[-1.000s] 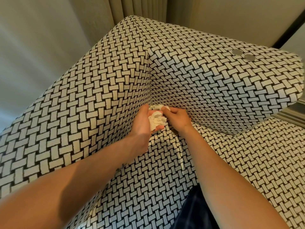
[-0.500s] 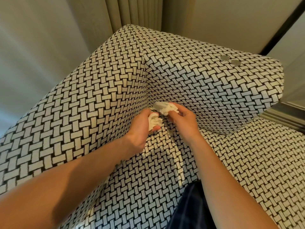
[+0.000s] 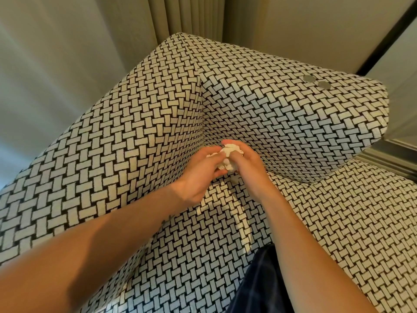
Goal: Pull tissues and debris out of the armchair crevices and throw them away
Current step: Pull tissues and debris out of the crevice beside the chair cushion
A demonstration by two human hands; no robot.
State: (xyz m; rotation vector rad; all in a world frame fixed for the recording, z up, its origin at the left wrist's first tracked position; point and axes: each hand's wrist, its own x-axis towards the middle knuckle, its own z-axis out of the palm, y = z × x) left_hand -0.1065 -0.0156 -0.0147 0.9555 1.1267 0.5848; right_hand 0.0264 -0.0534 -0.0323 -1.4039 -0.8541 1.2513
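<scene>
- Head view: a crumpled tissue wad sits at the centre of the frame, caught between both hands, just in front of the corner seam where two woven-pattern panels of the armchair meet
- It looks feather-light, soft and squashy, and likely to tear or shed scraps, so it is best cupped around its whole bulk, not tugged by a loose edge
- Left hand: fingers curled part-way round the tissue wad from the left, gripping it
- Right hand: fingers bent over its right side, pinching it towards the left hand
- Two small round discs lie on the chair's upper right, well apart from the hands
</scene>
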